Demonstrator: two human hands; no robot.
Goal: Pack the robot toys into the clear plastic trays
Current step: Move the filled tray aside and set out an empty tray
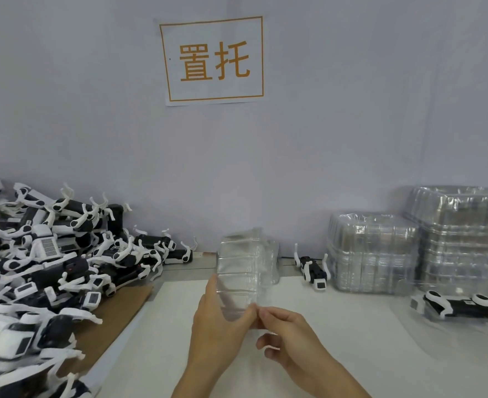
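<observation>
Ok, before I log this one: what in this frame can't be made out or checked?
All in the head view:
- Clear tray held by both hands: transparent and motion-blurred, so one tray or several nested cannot be told.
- Left hand: its fingers are behind the tray.
- Toy pile: cut off by the left edge; no count possible.
- Tray stacks: right stack runs off the right edge.
- Barcode label: too small to read.
</observation>
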